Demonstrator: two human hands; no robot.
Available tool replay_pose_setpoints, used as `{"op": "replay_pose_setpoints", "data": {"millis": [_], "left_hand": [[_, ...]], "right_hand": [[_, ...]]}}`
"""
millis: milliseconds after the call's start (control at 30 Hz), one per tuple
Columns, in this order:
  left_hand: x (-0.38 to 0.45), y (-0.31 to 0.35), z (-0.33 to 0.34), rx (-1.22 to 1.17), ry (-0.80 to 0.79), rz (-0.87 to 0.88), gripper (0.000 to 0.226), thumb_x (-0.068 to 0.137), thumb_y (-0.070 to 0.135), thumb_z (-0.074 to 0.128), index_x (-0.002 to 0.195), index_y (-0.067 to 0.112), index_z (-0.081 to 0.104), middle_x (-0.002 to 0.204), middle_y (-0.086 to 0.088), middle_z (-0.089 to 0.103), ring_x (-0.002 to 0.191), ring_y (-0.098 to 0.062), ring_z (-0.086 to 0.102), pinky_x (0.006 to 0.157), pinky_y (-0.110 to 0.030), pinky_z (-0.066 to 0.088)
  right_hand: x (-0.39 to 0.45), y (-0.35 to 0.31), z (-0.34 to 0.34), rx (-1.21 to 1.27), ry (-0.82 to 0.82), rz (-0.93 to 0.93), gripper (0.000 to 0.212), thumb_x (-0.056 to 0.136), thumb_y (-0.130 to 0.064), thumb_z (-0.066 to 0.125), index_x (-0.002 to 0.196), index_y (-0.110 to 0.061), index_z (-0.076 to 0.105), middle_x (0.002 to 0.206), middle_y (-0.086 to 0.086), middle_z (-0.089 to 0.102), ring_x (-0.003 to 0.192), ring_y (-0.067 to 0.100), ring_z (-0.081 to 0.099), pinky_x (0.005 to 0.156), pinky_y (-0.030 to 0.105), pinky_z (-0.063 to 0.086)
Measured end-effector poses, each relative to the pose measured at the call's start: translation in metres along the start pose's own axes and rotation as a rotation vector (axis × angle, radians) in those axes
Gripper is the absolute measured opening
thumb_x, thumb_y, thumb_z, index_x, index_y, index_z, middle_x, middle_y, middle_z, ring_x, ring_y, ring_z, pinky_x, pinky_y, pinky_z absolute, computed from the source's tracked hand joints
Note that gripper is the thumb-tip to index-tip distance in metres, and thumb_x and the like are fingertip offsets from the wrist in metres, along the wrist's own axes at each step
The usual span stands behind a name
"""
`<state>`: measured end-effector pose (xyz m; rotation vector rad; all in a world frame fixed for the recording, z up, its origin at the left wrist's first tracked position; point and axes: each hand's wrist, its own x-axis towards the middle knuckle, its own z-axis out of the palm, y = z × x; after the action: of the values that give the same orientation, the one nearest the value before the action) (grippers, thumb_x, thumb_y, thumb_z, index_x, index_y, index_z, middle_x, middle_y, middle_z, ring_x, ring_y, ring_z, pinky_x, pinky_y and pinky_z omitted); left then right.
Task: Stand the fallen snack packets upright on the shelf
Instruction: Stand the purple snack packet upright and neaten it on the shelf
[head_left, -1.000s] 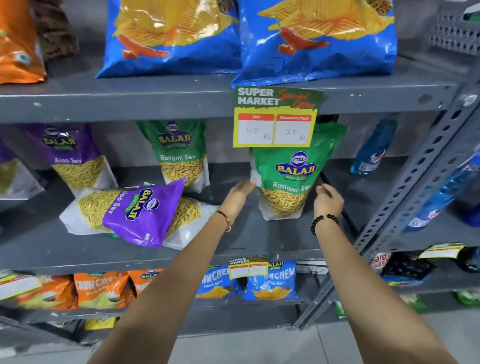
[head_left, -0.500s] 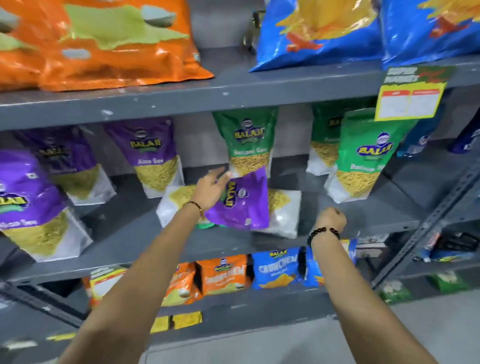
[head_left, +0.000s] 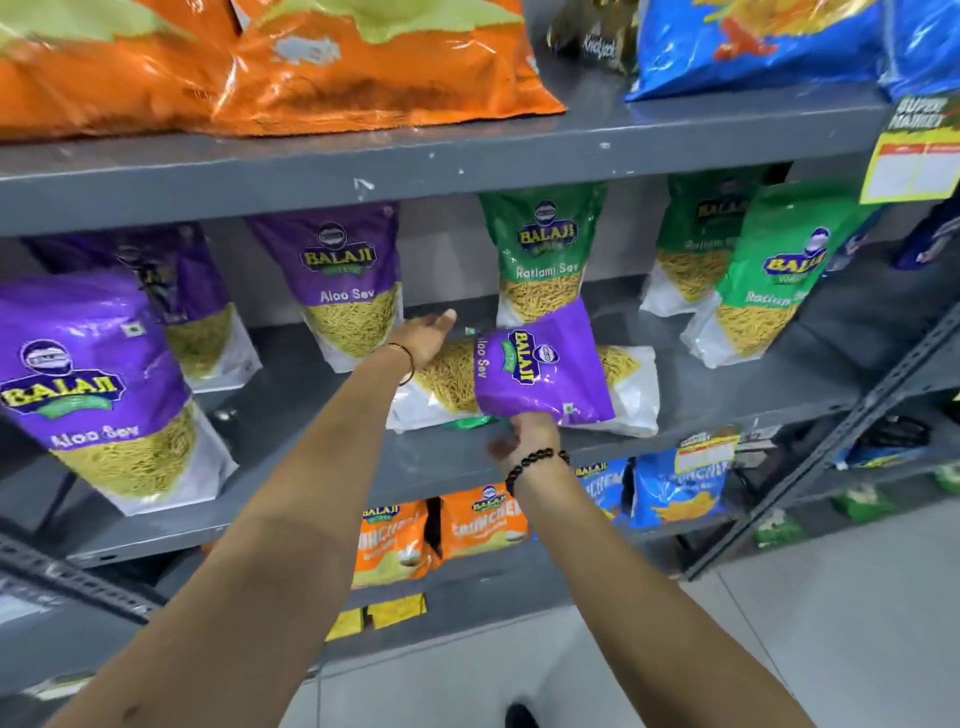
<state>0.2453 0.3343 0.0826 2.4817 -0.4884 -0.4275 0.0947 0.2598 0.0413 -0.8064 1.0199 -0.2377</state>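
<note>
— Aloo Sev packet (head_left: 540, 366), the purple one: is it up yet?

— No, it lies flat mid-shelf (head_left: 291, 415) on another fallen packet (head_left: 631, 387).

— And the hands?

— Left hand (head_left: 428, 338) is spread loose at its far end. Right hand (head_left: 519, 436) is at the near edge, fingers hidden; I cannot tell their grip.

— The rest?

— Purple and green neighbours stand upright.

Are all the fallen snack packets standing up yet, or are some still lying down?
Not yet. Done: purple Aloo Sev packets and green Ratlami Sev packets already stand upright. In hand: the left hand and right hand are reaching around the fallen purple packet. Left: it lies sideways on another flat packet, so both need standing.
</note>
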Motion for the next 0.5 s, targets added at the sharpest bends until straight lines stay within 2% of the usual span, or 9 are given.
{"op": "replay_pose_setpoints", "data": {"millis": [67,133,267,333,400,467,500], "left_hand": [[0.005,-0.003,-0.001,0.053,-0.035,-0.025,0.064,0.094,0.054,0.020,0.142,0.015,0.034,0.153,-0.013,0.030,0.140,-0.030,0.029,0.114,-0.033,0.020],[0.010,-0.007,-0.001,0.122,-0.067,-0.041,0.066,0.093,0.058,0.015,0.143,0.017,0.032,0.153,-0.013,0.029,0.140,-0.031,0.028,0.115,-0.035,0.019],[0.019,-0.017,0.002,0.195,-0.139,-0.069,0.070,0.092,0.060,0.012,0.143,0.017,0.031,0.153,-0.014,0.029,0.140,-0.032,0.029,0.116,-0.041,0.019],[0.020,-0.021,0.004,0.143,-0.154,-0.067,0.068,0.092,0.058,0.015,0.141,0.014,0.035,0.151,-0.016,0.034,0.137,-0.033,0.033,0.114,-0.041,0.026],[0.020,-0.023,0.003,0.086,-0.126,-0.064,0.066,0.093,0.056,0.017,0.139,0.015,0.039,0.148,-0.017,0.039,0.133,-0.034,0.038,0.110,-0.041,0.031],[0.020,-0.029,-0.001,0.017,-0.071,-0.076,0.064,0.093,0.056,0.020,0.137,0.015,0.043,0.145,-0.016,0.043,0.131,-0.035,0.041,0.107,-0.041,0.033],[0.019,-0.034,-0.002,-0.047,-0.030,-0.086,0.062,0.093,0.055,0.024,0.134,0.014,0.046,0.143,-0.016,0.046,0.129,-0.035,0.043,0.107,-0.041,0.033]], "right_hand": [[-0.002,0.006,0.018,0.070,-0.060,0.094,0.028,0.088,-0.002,0.035,0.062,-0.009,0.037,0.062,0.008,0.033,0.051,0.020,0.033,0.056,0.032,0.038],[0.003,0.012,0.032,0.122,-0.106,0.109,0.026,0.087,-0.006,0.039,0.061,-0.008,0.039,0.058,0.007,0.032,0.048,0.018,0.032,0.047,0.028,0.034],[0.009,0.014,0.043,0.111,-0.158,0.096,0.018,0.085,-0.015,0.049,0.067,-0.011,0.046,0.060,0.007,0.040,0.036,0.014,0.041,0.033,0.015,0.035],[0.012,0.014,0.044,0.125,-0.158,0.074,0.015,0.084,-0.015,0.053,0.070,-0.012,0.050,0.060,0.005,0.050,0.044,0.015,0.047,0.035,0.016,0.038],[0.013,0.014,0.045,0.167,-0.157,0.061,0.011,0.085,-0.016,0.057,0.075,-0.014,0.054,0.061,0.002,0.057,0.055,0.016,0.051,0.043,0.022,0.044],[0.013,0.014,0.045,0.183,-0.160,0.024,0.009,0.086,-0.021,0.059,0.084,-0.013,0.056,0.072,0.003,0.059,0.063,0.016,0.054,0.054,0.026,0.046],[0.013,0.014,0.044,0.168,-0.173,-0.006,0.015,0.086,-0.026,0.059,0.092,-0.012,0.057,0.080,0.006,0.061,0.068,0.018,0.057,0.061,0.029,0.049]]}}
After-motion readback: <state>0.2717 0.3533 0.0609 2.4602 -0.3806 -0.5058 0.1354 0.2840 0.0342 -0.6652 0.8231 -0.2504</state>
